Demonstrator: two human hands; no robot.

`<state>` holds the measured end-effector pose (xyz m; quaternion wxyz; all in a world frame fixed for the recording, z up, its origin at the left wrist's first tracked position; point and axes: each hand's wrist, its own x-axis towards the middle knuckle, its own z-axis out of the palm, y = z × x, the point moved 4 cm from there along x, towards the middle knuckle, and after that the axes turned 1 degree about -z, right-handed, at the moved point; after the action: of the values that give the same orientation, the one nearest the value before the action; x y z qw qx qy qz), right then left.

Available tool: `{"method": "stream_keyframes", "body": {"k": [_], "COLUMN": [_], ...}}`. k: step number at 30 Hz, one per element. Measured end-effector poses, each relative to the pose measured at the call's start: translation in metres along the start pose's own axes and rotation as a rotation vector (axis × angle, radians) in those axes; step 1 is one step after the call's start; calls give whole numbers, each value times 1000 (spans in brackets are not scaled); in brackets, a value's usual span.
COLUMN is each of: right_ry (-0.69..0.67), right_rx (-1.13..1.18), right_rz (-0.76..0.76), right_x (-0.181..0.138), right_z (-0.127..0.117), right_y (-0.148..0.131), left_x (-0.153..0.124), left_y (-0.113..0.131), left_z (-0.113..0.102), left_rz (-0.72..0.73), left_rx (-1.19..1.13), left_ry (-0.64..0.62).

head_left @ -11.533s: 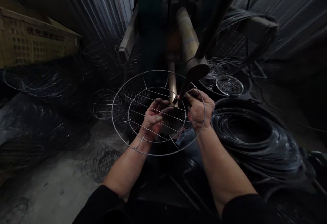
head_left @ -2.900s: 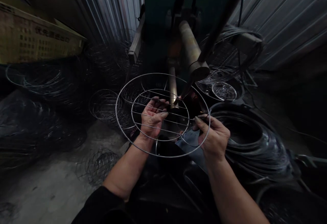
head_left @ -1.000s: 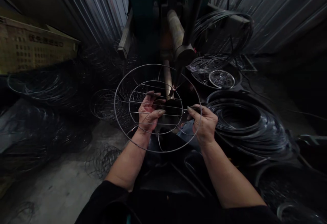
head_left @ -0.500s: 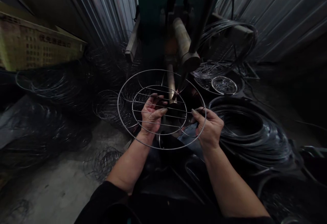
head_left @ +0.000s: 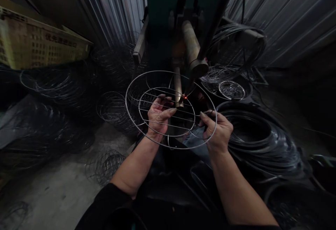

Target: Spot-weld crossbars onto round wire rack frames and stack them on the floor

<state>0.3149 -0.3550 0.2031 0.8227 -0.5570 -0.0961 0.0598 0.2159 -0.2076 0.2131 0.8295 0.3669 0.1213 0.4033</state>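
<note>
My left hand pinches the cross wires of the round grey wire grille; my right hand grips its rim at three o'clock. The glowing weld point at twelve could burn me. The black wire coil crowds my right; nine o'clock is roomier.

The person wears a black top with long sleeves. Both sleeves are pushed up near the elbows, so the 2 forearms are bare. The left hand and the right hand are bare too, with no gloves, rings or watch visible.
</note>
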Motion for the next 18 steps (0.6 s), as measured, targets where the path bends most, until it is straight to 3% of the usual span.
{"method": "stream_keyframes", "body": {"k": [5, 8, 14, 18], "right_ry": [-13, -75, -100, -161], "right_rx": [-34, -39, -53, -114], "right_rz": [39, 136, 338, 434], "right_x": [-6, -18, -50, -72], "right_z": [-3, -11, -38, -34], "right_y": [-6, -12, -20, -23], "left_x": [-5, -16, -46, -61], "left_y": [2, 4, 0, -2], "left_z": [-3, -7, -15, -27], "left_rz": [-1, -64, -324, -425], "left_rx": [-4, -37, -27, -24], "left_ry": [-31, -20, 152, 242]}}
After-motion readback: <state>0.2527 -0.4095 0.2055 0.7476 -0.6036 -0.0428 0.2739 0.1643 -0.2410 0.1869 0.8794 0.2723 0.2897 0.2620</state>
